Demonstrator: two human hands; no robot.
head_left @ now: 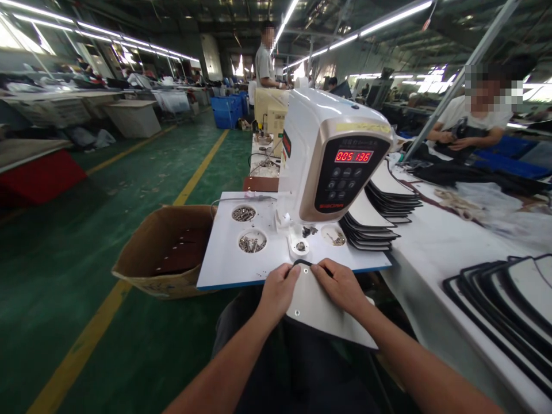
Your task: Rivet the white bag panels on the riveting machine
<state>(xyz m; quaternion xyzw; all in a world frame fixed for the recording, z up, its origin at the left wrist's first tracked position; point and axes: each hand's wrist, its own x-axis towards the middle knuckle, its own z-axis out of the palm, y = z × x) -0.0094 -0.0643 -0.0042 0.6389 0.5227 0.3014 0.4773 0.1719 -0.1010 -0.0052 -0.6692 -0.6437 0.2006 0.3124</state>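
A flat white panel with a black edge [317, 307] lies over the front of the white machine table [224, 261], its top corner near the machine's small round die [301, 246]. My left hand [278, 290] pinches the panel's left top edge, fingers closed on it. My right hand [340, 284] grips the right top edge the same way. The white riveting machine [332, 155] stands just behind, its red display lit.
Round recesses with metal rivets [252, 242] sit in the table. An open cardboard box [166, 250] stands at the left. Stacks of black-edged panels [375, 221] lie right of the machine, with more such panels [509, 299] at far right. A seated person [474, 123] works behind; another stands [264, 60] farther back.
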